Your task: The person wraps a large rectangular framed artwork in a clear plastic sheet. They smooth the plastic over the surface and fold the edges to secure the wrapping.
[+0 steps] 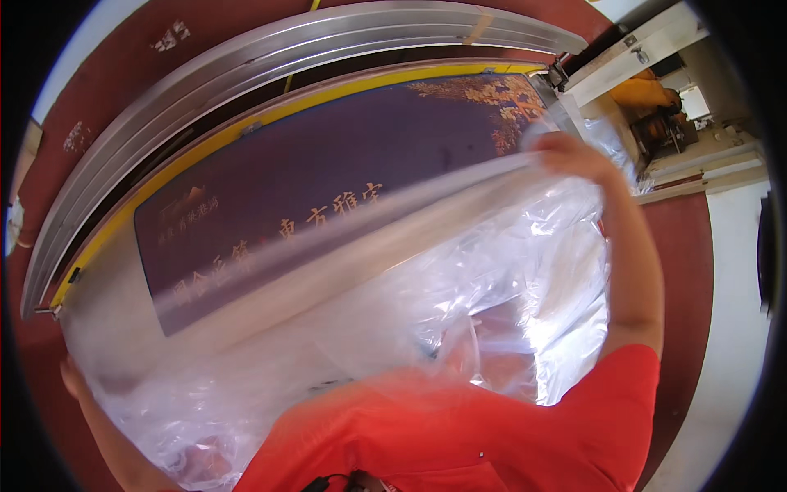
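Observation:
A wide sheet of clear plastic film (pixel 492 271) stretches between my two arms, its folds shining below and its upper part smeared by motion. Beneath its far edge lies a dark purple printed panel (pixel 328 139) with gold lettering and a gold leaf pattern at the upper right corner. My right hand (pixel 570 156), blurred, is closed on the film's edge near that corner. At the far left, my left hand (pixel 72 377) is at the film's other edge; its fingers are mostly hidden, so its grip does not show.
A yellow-edged frame (pixel 344 94) borders the panel on its far side. Beyond it curve long silver metal rails (pixel 320 37), with a strip of tape on them. To the right are a white beam (pixel 635 53), a ledge, and an opening showing an orange object (pixel 643 93).

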